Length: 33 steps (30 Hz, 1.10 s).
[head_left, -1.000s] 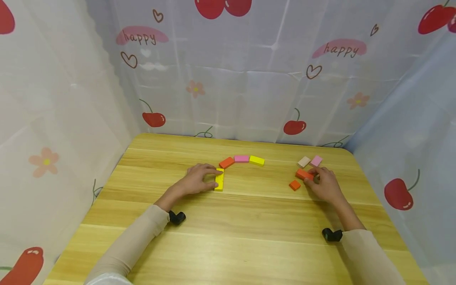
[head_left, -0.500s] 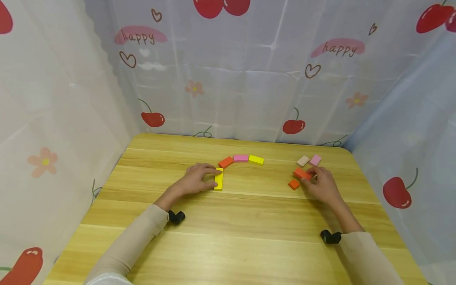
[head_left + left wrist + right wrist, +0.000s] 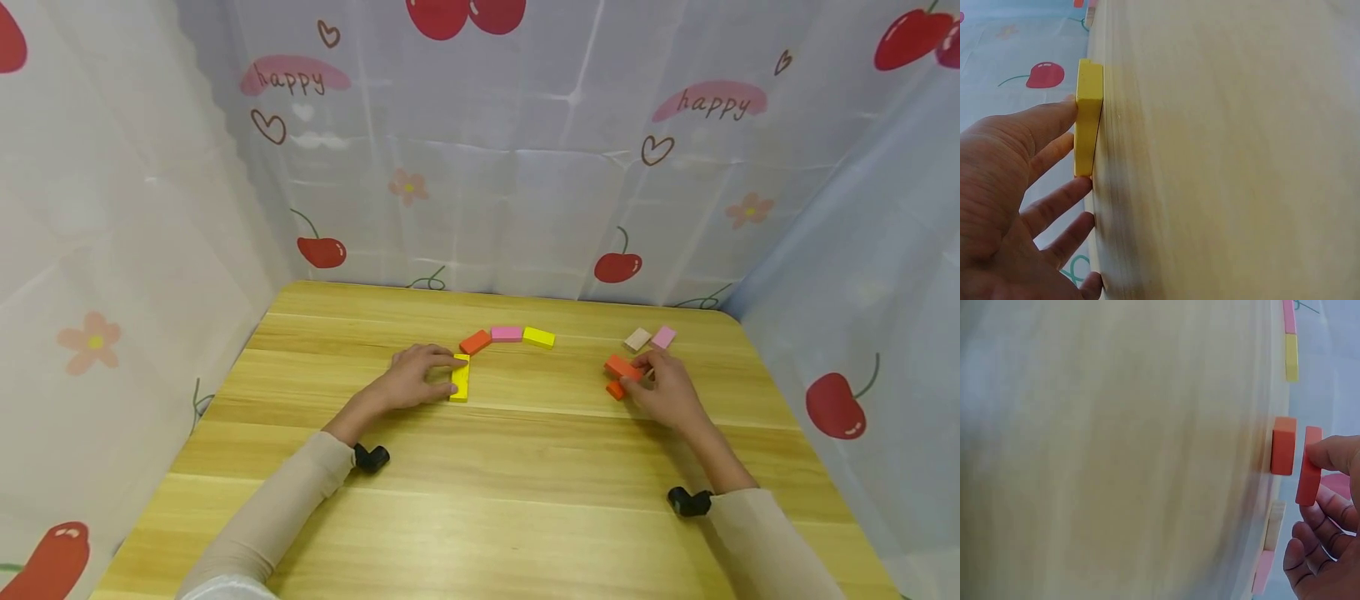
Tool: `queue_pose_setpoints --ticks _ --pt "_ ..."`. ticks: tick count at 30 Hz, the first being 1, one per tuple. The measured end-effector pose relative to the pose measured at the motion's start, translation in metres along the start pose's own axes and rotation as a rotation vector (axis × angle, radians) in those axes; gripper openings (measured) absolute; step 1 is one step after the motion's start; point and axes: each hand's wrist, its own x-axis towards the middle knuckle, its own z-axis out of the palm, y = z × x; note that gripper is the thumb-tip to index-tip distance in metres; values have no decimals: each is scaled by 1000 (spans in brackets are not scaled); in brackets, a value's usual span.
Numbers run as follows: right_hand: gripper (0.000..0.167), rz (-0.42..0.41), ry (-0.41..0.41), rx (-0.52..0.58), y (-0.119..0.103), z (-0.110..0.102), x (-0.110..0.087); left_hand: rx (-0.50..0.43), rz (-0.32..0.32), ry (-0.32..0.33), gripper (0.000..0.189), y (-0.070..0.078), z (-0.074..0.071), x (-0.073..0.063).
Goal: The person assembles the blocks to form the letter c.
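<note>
My left hand [image 3: 412, 379] rests its thumb and index finger on the upper face of a yellow block [image 3: 461, 377], which lies flat on the table. In the left wrist view, the other fingers of this hand are spread beside the yellow block [image 3: 1088, 119] and touch the tabletop. My right hand [image 3: 663, 392] pinches an orange block [image 3: 619, 367] between thumb and fingers. In the right wrist view, this held orange block [image 3: 1310, 465] is raised off the table, apart from a second orange block [image 3: 1283, 447] that sits on the wood and is partly covered in the head view.
Beyond the left hand, an orange-red block [image 3: 476, 342], a pink block [image 3: 507, 334] and a yellow block [image 3: 538, 337] form a curved row. A plain wood block [image 3: 637, 339] and a light pink block [image 3: 663, 337] lie behind the right hand. Curtains surround the wooden table [image 3: 450, 517].
My right hand has lifted the orange block and carried it a little to the left, over the smaller-looking orange block. The left hand stays put on the yellow block.
</note>
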Motion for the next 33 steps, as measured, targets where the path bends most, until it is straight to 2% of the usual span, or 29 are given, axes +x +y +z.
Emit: queue_pose_setpoints --ticks 12,20,33 --pt "33 -1 -19 4 -10 8 -1 17 -12 -9 51 1 0 1" --pt "32 -6 -44 3 -18 12 -1 -3 6 3 49 1 0 0" --pt "27 -56 -85 7 -29 19 -2 9 4 -5 50 -2 1 1"
